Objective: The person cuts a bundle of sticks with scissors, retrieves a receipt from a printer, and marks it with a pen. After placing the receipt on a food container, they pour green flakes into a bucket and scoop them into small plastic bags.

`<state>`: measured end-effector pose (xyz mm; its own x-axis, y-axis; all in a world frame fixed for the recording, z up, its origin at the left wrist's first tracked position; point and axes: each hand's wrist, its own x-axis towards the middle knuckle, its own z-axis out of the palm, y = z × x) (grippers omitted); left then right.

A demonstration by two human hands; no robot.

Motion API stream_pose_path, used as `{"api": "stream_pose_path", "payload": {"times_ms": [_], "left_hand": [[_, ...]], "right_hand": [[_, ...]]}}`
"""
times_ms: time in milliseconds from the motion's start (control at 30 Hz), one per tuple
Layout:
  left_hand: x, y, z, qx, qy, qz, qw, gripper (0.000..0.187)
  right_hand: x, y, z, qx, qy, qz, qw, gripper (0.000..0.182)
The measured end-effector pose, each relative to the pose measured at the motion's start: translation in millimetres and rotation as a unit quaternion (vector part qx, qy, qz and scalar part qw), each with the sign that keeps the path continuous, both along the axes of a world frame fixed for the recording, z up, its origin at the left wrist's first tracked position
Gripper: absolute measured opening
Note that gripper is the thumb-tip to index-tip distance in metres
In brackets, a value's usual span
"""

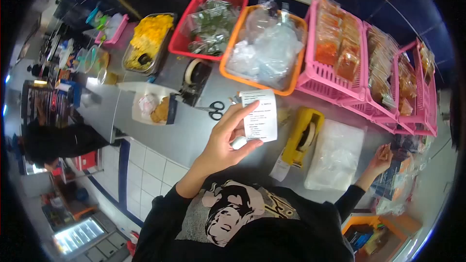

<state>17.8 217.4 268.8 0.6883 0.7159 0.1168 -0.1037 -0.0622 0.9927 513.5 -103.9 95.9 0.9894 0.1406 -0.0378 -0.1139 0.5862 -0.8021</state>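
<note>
A white printed paper slip (263, 116) is pinched between the fingers and thumb of my left hand (228, 138), above the metal counter. A small white object (238, 142) also sits in that palm. My right hand (381, 160) is at the right, beside plastic-wrapped packets (400, 172); its fingers are curled together, and what they hold is too small to name. Between my hands lie a yellow tape dispenser (302, 138) and a stack of clear plastic bags (335, 155). Black scissors (215, 110) rest left of the slip.
Along the back stand a tray of yellow food (149, 39), a red basket (175, 43), an orange basket (228, 73) and pink baskets (335, 87) of packets. A black tape dispenser (195, 85) and white container (145, 90) are left. A person (63, 140) stands far left.
</note>
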Motion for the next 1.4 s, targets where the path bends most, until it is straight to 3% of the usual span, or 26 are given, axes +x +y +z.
{"api": "stream_pose_path", "payload": {"times_ms": [33, 133, 233, 267, 300, 333, 367, 400, 467, 500, 567, 633, 700, 800, 833, 867, 900, 1000, 1067, 1100, 1167, 1200, 1267, 1300, 1367, 1400], "left_hand": [[-10, 0, 0, 0.005, -0.001, 0.003, 1.0, 0.071], [-53, -3, -9, 0.013, 0.038, -0.03, 0.999, 0.061], [-110, -2, -45, 0.084, 0.083, -0.06, 0.991, 0.048], [-133, -2, -65, 0.091, 0.12, -0.066, 0.986, 0.041], [-156, -2, -85, 0.098, 0.156, -0.074, 0.98, 0.035], [-180, 0, -107, 0.097, 0.153, -0.07, 0.981, 0.035], [-205, 3, -127, 0.057, 0.182, -0.043, 0.981, 0.031], [-228, 7, -141, 0.018, 0.212, -0.017, 0.977, 0.027], [-268, 17, -151, -0.008, 0.228, 0.001, 0.974, 0.024], [-287, 24, -155, -0.033, 0.245, 0.019, 0.969, 0.021], [-318, 41, -164, -0.022, 0.274, 0.021, 0.961, 0.023], [-340, 58, -175, 0.077, 0.286, 0.07, 0.953, 0.028], [-357, 69, -194, 0.151, 0.244, 0.089, 0.954, 0.033], [-373, 82, -175, 0.22, 0.441, 0.019, 0.87, 0.033], [-381, 84, -182, 0.221, 0.434, 0.008, 0.873, 0.033], [-392, 84, -193, 0.319, 0.393, -0.034, 0.862, 0.036], [-401, 84, -199, 0.412, 0.347, -0.072, 0.84, 0.038], [-422, 84, -198, 0.464, 0.291, -0.16, 0.821, 0.033], [-429, 88, -209, 0.474, 0.287, -0.174, 0.814, 0.035], [-430, 90, -207, 0.481, 0.286, -0.184, 0.808, 0.037], [-419, 91, -206, 0.491, 0.293, -0.125, 0.81, 0.038], [-408, 94, -204, 0.501, 0.3, -0.06, 0.81, 0.039], [-383, 100, -212, 0.498, 0.317, -0.043, 0.806, 0.043], [-372, 102, -217, 0.494, 0.332, -0.031, 0.803, 0.048], [-356, 103, -225, 0.484, 0.305, -0.014, 0.82, 0.045], [-353, 104, -229, 0.477, 0.275, -0.008, 0.835, 0.042]], "right_hand": [[-18, 13, 8, -0.017, -0.056, 0.099, 0.993, 0.022], [-148, 108, 68, -0.121, -0.137, 0.077, 0.98, 0.03], [-267, 195, 109, -0.272, -0.229, 0.273, 0.894, 0.039], [-296, 219, 103, -0.331, -0.283, 0.331, 0.837, 0.039], [-345, 249, 115, -0.308, -0.185, 0.446, 0.82, 0.039], [-382, 275, 112, -0.287, -0.2, 0.514, 0.783, 0.038], [-421, 299, 119, -0.347, -0.243, 0.564, 0.709, 0.031], [-462, 321, 105, -0.283, -0.23, 0.589, 0.721, 0.026], [-531, 362, 82, -0.18, -0.452, 0.571, 0.661, 0.033], [-563, 385, 87, -0.192, -0.582, 0.523, 0.592, 0.04], [-627, 414, 74, -0.206, -0.564, 0.533, 0.596, 0.04], [-668, 437, 63, -0.242, -0.656, 0.474, 0.535, 0.031], [-679, 446, 74, -0.255, -0.652, 0.432, 0.569, 0.027], [-656, 434, 71, -0.337, -0.519, 0.369, 0.693, 0.02], [-637, 424, 68, -0.385, -0.493, 0.285, 0.727, 0.018], [-609, 414, 55, -0.449, -0.486, 0.182, 0.728, 0.014], [-586, 398, 59, -0.509, -0.393, 0.181, 0.744, 0.013], [-528, 367, 21, -0.578, -0.328, 0.195, 0.722, 0.017], [-529, 359, 10, -0.542, -0.535, 0.218, 0.61, 0.022], [-536, 356, 6, -0.544, -0.533, 0.217, 0.611, 0.022], [-555, 354, -5, -0.587, -0.569, 0.208, 0.537, 0.025], [-563, 353, -12, -0.584, -0.571, 0.209, 0.538, 0.025], [-576, 349, -19, -0.648, -0.515, 0.095, 0.554, 0.024], [-588, 350, -10, -0.643, -0.522, 0.098, 0.553, 0.024], [-627, 361, 28, -0.546, -0.489, 0.109, 0.672, 0.022], [-654, 374, 43, -0.479, -0.512, 0.174, 0.691, 0.022]]}}
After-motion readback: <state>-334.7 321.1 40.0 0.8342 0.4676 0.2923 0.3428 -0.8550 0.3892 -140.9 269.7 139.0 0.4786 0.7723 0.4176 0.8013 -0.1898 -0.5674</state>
